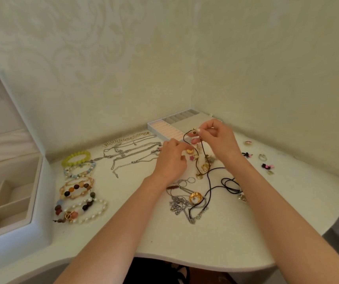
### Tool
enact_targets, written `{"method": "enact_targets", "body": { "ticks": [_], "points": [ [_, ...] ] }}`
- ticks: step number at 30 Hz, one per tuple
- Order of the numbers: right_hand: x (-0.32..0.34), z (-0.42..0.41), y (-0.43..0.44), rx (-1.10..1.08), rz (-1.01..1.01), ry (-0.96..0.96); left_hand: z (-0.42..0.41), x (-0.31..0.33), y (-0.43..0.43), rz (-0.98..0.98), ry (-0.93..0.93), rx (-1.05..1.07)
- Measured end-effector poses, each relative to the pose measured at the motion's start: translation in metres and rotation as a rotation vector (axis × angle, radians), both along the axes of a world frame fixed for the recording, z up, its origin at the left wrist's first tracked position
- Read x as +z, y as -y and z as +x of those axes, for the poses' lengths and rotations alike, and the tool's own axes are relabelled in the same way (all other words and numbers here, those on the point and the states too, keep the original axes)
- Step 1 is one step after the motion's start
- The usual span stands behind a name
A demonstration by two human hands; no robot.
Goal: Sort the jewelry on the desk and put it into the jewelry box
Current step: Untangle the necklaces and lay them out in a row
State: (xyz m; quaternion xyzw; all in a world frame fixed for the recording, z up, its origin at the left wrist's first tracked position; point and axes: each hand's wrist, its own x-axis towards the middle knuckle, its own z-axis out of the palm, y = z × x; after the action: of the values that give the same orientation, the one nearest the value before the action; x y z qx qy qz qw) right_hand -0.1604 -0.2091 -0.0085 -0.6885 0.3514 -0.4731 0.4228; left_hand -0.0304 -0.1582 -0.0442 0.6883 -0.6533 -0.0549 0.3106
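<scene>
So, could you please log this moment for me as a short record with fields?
setting: white desk in a wallpapered corner
right hand: raised, pinching one end of a black cord necklace
left hand: low over the desk beside the cord; its grip is hidden
sorted bracelets: column at left, yellow-green bead bracelet farthest
sorted chains: silver chains laid out in rows
unsorted: tangled pile with a gold ring pendant
jewelry box: open at left, visible compartments empty
ring tray: in the back corner
</scene>
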Motion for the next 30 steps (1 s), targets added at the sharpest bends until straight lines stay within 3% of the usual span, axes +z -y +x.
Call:
{"method": "enact_targets", "body": {
  "ticks": [7,10,15,22,30],
  "points": [
    [0.002,0.001,0.0,-0.011,-0.035,0.03,0.002,-0.011,0.006,0.049,0.069,-0.031],
    [0.007,0.001,-0.006,0.01,-0.066,0.106,0.004,-0.012,0.005,0.005,0.019,-0.02],
    [0.012,0.0,-0.011,0.019,-0.131,0.143,0.002,-0.005,0.0,-0.097,-0.243,-0.058],
    [0.015,-0.001,-0.015,0.049,-0.166,0.173,-0.002,0.005,-0.006,-0.041,-0.669,-0.117],
    [0.016,-0.002,-0.013,0.07,-0.168,0.213,-0.002,0.004,-0.009,-0.043,-0.544,-0.155]
  ]
}}
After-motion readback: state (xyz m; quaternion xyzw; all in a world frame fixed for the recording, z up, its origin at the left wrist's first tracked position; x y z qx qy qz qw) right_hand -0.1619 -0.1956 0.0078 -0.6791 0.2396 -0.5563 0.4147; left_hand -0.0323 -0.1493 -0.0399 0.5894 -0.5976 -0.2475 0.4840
